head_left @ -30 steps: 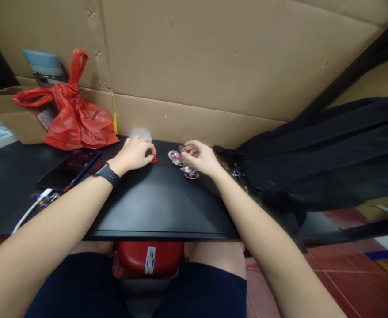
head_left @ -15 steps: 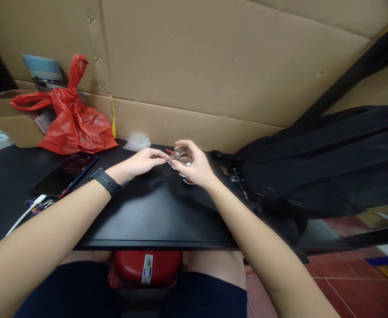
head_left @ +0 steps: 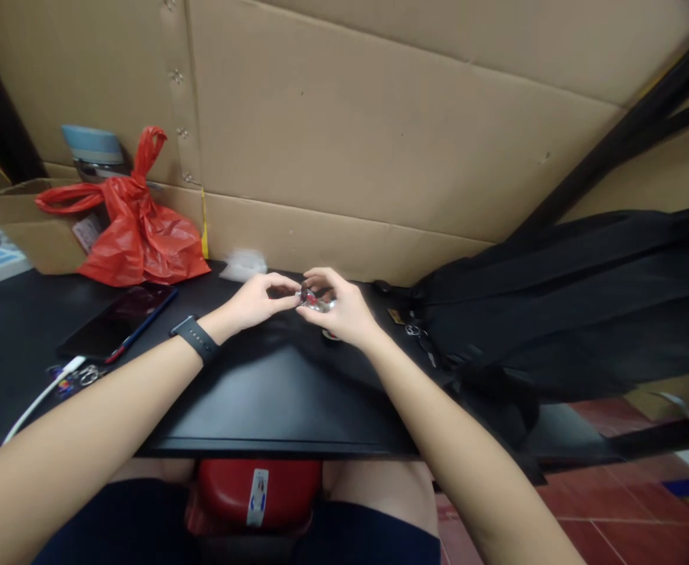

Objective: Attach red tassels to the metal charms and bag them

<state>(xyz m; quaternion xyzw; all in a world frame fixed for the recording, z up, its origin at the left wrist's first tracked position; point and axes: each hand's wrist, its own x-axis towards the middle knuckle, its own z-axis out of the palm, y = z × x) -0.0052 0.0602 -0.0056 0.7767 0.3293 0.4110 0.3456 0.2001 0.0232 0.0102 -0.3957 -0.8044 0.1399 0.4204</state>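
Note:
Over the black tabletop (head_left: pixel 244 400), both of my hands meet at a small shiny thing (head_left: pixel 311 299) with silver and red parts; its kind is too small to make out. My left hand (head_left: pixel 262 301), with a dark watch on its wrist, pinches the near-left edge of it between thumb and fingertips. Curled around its other side is my right hand (head_left: pixel 348 312), whose fingers and thumb hide much of it. A small round item (head_left: pixel 331 335) lies on the table just below my right hand, mostly covered.
Left of my hands lie a phone (head_left: pixel 121 320), keys (head_left: pixel 89 375) and a white cable (head_left: pixel 37 402). Behind them stand a red plastic bag (head_left: pixel 138 235), a cardboard box (head_left: pixel 44 235) and a blue-lidded bottle (head_left: pixel 92 145). Clear plastic wrap (head_left: pixel 244 265) sits by the cardboard wall. A black backpack (head_left: pixel 568 306) fills the right.
My view has shifted, so the scene sits slightly lower. The red pointed part beside the fingertips no longer sticks out; the small shiny thing has been turned between both hands.

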